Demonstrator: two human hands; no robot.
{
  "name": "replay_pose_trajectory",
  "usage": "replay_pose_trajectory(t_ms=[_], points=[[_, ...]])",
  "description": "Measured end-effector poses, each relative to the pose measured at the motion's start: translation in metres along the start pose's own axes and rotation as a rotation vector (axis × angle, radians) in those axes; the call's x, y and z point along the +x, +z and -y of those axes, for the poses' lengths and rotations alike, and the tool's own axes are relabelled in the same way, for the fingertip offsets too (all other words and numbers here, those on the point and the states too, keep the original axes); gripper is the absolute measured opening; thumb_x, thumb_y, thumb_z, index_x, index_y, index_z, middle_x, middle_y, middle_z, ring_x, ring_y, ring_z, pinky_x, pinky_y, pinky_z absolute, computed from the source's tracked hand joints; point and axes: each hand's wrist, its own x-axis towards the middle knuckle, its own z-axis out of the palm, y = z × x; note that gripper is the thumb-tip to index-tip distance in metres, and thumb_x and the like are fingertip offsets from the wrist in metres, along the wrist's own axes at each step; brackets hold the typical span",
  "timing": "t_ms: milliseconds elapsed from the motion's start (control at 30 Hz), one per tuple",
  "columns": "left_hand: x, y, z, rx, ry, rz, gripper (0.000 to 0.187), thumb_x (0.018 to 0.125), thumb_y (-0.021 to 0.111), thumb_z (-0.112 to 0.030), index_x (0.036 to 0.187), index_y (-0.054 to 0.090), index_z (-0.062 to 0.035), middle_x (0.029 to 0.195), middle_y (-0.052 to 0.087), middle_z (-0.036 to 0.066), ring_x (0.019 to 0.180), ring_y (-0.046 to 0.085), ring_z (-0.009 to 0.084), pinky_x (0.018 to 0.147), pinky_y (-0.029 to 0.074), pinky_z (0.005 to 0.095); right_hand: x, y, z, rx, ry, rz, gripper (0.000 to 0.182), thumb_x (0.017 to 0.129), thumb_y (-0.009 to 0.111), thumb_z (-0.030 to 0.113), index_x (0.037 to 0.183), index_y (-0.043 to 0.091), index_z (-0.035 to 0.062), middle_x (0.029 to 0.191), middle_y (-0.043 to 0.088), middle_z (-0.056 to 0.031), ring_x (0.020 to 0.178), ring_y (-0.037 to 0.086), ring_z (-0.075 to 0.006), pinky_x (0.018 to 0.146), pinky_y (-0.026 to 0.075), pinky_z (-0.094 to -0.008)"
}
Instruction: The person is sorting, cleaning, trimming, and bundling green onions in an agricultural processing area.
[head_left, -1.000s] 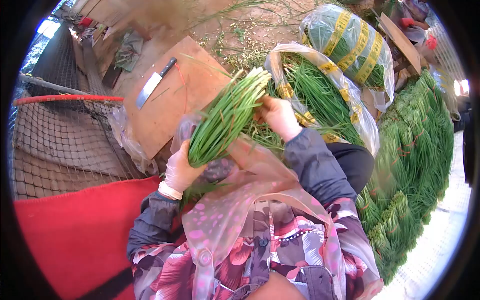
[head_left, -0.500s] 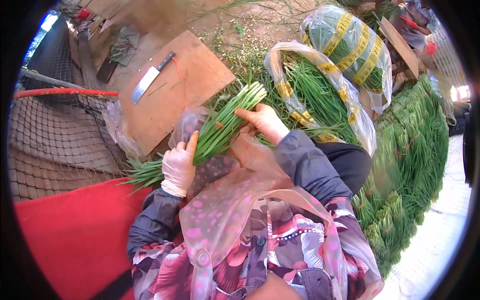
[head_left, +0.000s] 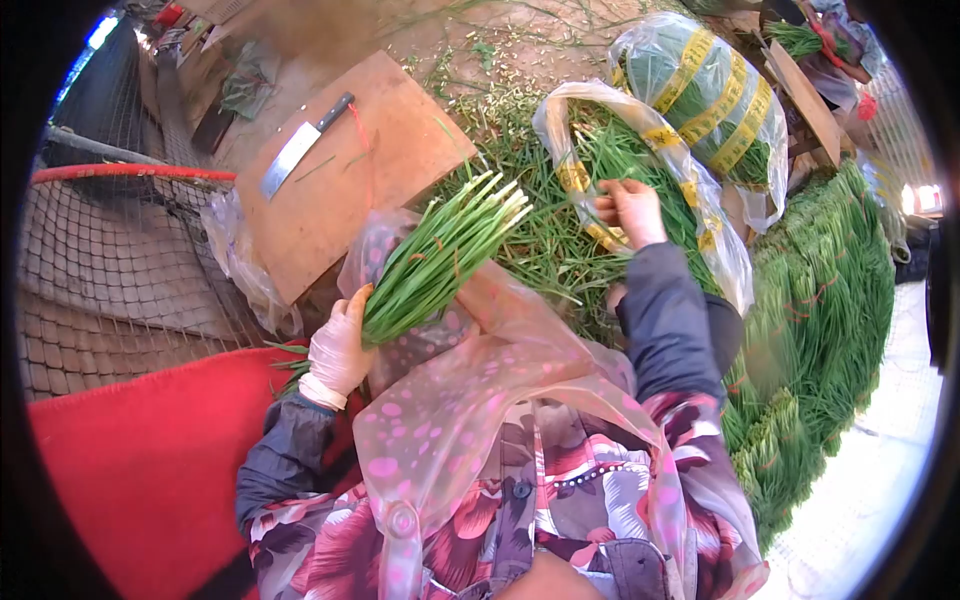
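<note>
A bunch of long green chives (head_left: 430,260) with pale cut ends lies slanted across my lap, ends toward the upper right. My gloved left hand (head_left: 340,345) is wrapped round its leafy lower end. My right hand (head_left: 637,212) is over the open plastic bag (head_left: 558,110), its fingers curled together near the loose chives (head_left: 685,215) inside. Whether stems are between those fingers I cannot make out. A pink-dotted clear apron (head_left: 440,400) covers my lap under the bunch.
A cleaver (head_left: 292,158) rests on a wooden board (head_left: 400,130). Behind the open bag stands a full, yellow-taped bag (head_left: 690,90). Bundled chives (head_left: 820,330) are piled at right. Trimmings (head_left: 520,140) litter the ground; netting (head_left: 110,270) and red cloth (head_left: 150,460) lie at left.
My right hand has let go of the bunch's pale ends and moved right to the open bag. My left hand, still holding the bunch, has shifted slightly left and down.
</note>
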Motion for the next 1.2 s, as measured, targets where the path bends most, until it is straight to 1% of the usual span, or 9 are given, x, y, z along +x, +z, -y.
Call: replay_pose_trajectory(t_ms=[100, 233, 367, 500, 633, 800, 967, 1100, 1200], points=[[0.000, -0.011, -0.004, 0.008, 0.036, -0.033, 0.074, 0.065, 0.071, -0.004, 0.134, 0.045, -0.0152, 0.095, 0.056, 0.014, 0.076, 0.062, 0.0365, 0.065, 0.050, 0.0444, -0.050, 0.034, 0.037, -0.843, -0.779, -0.170, 0.046, 0.082, 0.068, 0.031, 0.116, 0.061, 0.0019, 0.095, 0.068, -0.0160, 0.081, 0.066, -0.0299, 0.073, 0.053, -0.0405], [0.003, -0.022, -0.008, 0.103, 0.136, -0.049, 0.073, 0.065, 0.070, -0.001, 0.133, 0.048, -0.0158, 0.093, 0.056, 0.014, 0.074, 0.062, 0.0348, 0.064, 0.051, 0.0432, -0.067, 0.109, 0.076, -0.707, -1.264, 0.070, 0.044, 0.073, 0.072, 0.037, 0.111, 0.067, 0.0152, 0.096, 0.068, -0.0105, 0.096, 0.063, -0.0266, 0.087, 0.046, -0.0410], [-0.002, -0.026, -0.001, 0.106, 0.131, -0.038, 0.075, 0.066, 0.070, -0.002, 0.135, 0.043, -0.0121, 0.097, 0.058, 0.015, 0.076, 0.062, 0.0361, 0.064, 0.051, 0.0439, -0.061, 0.135, 0.061, -0.801, -1.107, 0.168, 0.017, 0.078, 0.069, 0.018, 0.093, 0.069, 0.0111, 0.090, 0.069, -0.0069, 0.084, 0.066, -0.0225, 0.077, 0.051, -0.0366], [-0.006, -0.012, 0.010, 0.043, 0.071, -0.056, 0.076, 0.067, 0.069, -0.004, 0.137, 0.039, -0.0083, 0.097, 0.059, 0.017, 0.078, 0.063, 0.0370, 0.064, 0.051, 0.0442, -0.013, 0.110, 0.020, -0.470, -0.715, -0.267, 0.014, 0.087, 0.060, 0.014, 0.097, 0.068, 0.0083, 0.079, 0.069, -0.0094, 0.068, 0.068, -0.0204, 0.060, 0.052, -0.0337], [-0.017, -0.007, 0.026, 0.112, 0.152, -0.186, 0.070, 0.067, 0.069, -0.005, 0.133, 0.044, -0.0041, 0.094, 0.060, 0.017, 0.073, 0.062, 0.0351, 0.063, 0.050, 0.0427, 0.033, 0.003, -0.027, -0.806, -0.175, -0.091, 0.032, 0.084, 0.061, 0.037, 0.105, 0.069, 0.0129, 0.089, 0.069, -0.0146, 0.084, 0.067, -0.0312, 0.075, 0.053, -0.0414], [-0.013, 0.000, 0.024, 0.224, 0.201, -0.199, 0.075, 0.059, 0.063, 0.002, 0.132, 0.046, -0.0041, 0.081, 0.054, 0.008, 0.071, 0.057, 0.0271, 0.061, 0.045, 0.0379, -0.045, 0.041, 0.060, -0.599, -0.696, -0.063, 0.052, 0.073, 0.069, 0.055, 0.101, 0.073, 0.0126, 0.099, 0.069, -0.0139, 0.091, 0.066, -0.0302, 0.082, 0.050, -0.0375], [-0.008, -0.005, 0.017, 0.276, 0.277, -0.214, 0.075, 0.058, 0.063, 0.002, 0.132, 0.048, -0.0057, 0.079, 0.052, 0.008, 0.069, 0.056, 0.0264, 0.060, 0.045, 0.0373, -0.055, 0.113, 0.098, -0.872, -0.407, 0.492, 0.078, 0.069, 0.058, 0.075, 0.117, 0.065, 0.0145, 0.104, 0.067, -0.0184, 0.097, 0.064, -0.0327, 0.088, 0.048, -0.0379], [-0.005, -0.010, 0.011, 0.205, 0.311, -0.211, 0.077, 0.057, 0.062, 0.003, 0.132, 0.050, -0.0096, 0.076, 0.051, 0.008, 0.067, 0.056, 0.0278, 0.059, 0.045, 0.0379, -0.054, 0.153, 0.079, -0.170, -0.425, 0.704, 0.039, 0.086, 0.066, 0.035, 0.115, 0.066, 0.0082, 0.101, 0.070, -0.0083, 0.094, 0.064, -0.0189, 0.085, 0.048, -0.0309], [-0.003, -0.007, 0.010, 0.122, 0.259, -0.182, 0.078, 0.057, 0.061, 0.004, 0.133, 0.049, -0.0120, 0.077, 0.051, 0.009, 0.066, 0.057, 0.0299, 0.059, 0.047, 0.0399, -0.055, 0.161, 0.067, 0.479, -0.224, 0.632, 0.023, 0.089, 0.063, 0.025, 0.096, 0.067, 0.0040, 0.062, 0.054, 0.0027, 0.053, 0.047, -0.0077, 0.053, 0.037, -0.0236]])
